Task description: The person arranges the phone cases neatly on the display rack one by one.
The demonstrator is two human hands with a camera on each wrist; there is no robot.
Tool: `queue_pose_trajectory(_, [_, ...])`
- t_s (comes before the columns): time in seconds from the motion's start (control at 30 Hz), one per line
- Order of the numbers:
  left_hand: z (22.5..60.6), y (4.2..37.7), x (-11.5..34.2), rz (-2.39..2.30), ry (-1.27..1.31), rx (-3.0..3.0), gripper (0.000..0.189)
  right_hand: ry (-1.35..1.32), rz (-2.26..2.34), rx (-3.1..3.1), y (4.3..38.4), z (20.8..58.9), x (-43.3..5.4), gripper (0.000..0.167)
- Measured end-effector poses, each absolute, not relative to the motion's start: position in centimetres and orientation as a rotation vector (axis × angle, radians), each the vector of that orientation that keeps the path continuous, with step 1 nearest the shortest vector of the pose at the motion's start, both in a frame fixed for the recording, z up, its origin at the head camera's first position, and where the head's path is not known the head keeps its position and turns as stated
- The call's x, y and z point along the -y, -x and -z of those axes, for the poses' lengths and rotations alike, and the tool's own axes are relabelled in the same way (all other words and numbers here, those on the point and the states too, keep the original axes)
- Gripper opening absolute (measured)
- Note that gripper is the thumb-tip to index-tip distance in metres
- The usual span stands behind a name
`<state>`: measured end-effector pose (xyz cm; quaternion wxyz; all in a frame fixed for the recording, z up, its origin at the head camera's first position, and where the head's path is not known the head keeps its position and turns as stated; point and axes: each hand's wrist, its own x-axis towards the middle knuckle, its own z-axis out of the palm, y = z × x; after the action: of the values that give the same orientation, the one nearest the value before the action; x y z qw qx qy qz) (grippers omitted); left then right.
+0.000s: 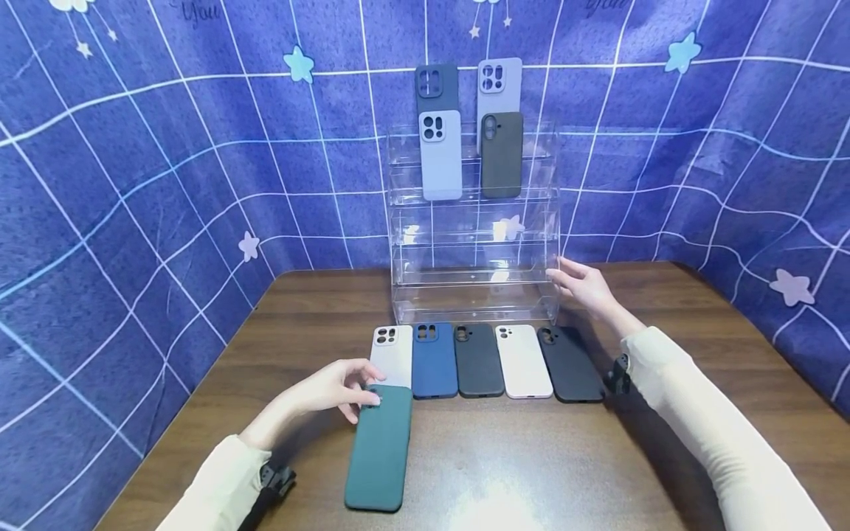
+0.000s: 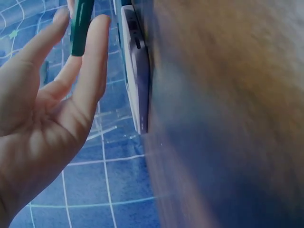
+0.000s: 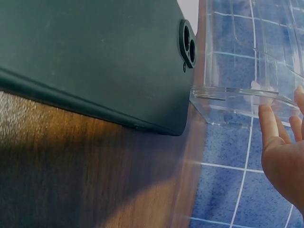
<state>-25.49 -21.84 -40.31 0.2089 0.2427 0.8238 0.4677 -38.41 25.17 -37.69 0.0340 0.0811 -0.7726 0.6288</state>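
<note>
My left hand [image 1: 341, 387] pinches a dark green phone case [image 1: 378, 450] by its camera end. In the left wrist view the case [image 2: 81, 28] shows edge-on between thumb and fingers. The case overlaps the lower part of a whitish phone case [image 1: 392, 346] on the table. My right hand [image 1: 587, 287] touches the right side of a clear tiered display stand [image 1: 465, 295] near its bottom; its fingers look fairly straight in the right wrist view, where the thumb is partly cut off. Closest to that wrist lies a black phone case [image 1: 572, 365].
In the row before the stand also lie a blue case [image 1: 434, 361], a dark grey case [image 1: 479, 361] and a white-pink case [image 1: 524, 361]. Upper tiers bear a navy case [image 1: 448, 85], a lavender case [image 1: 508, 92], a pale blue case [image 1: 441, 166] and an olive case [image 1: 502, 158].
</note>
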Motion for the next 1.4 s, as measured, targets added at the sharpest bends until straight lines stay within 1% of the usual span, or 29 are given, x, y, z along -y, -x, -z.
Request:
queue_pose_trajectory(0.07, [40.2,25.6,21.6,-1.275,-0.705,-2.280,0.043,-0.250,-1.933,2.366,38.7,37.9,-25.2,0.068])
queue_pose_trajectory(0.17, [40.0,25.7,21.1,-1.223,-0.754,-2.286,0.045,-0.246,-1.928,2.359,38.7,38.0,-25.2,0.068])
queue_pose_trajectory(0.27, [39.8,26.0,20.5,-1.217,-0.764,-2.287,0.044,-0.243,-1.920,2.360,38.6,38.0,-25.2,0.068])
queue_pose_trajectory(0.5, [39.1,26.8,19.1,-1.231,-0.792,-2.383,0.034,-0.251,-1.902,2.365,38.5,38.1,-25.2,0.067])
queue_pose_trajectory(0.73, [38.8,27.5,18.1,-1.199,-0.819,-2.478,0.035,-0.241,-1.898,2.368,38.5,38.0,-25.2,0.067])
queue_pose_trajectory(1.0, [38.6,27.8,17.0,-1.382,-0.765,-2.488,0.033,-0.226,-1.919,2.363,38.7,38.0,-25.1,0.067])
queue_pose_trajectory(1.27, [36.5,27.0,15.6,-1.533,-0.738,-2.546,0.032,-0.227,-1.903,2.378,38.6,37.9,-25.1,0.066])
queue_pose_trajectory(1.4, [36.5,27.8,15.3,-1.616,-0.742,-2.589,0.035,-0.226,-1.904,2.375,38.5,37.9,-25.2,0.068])
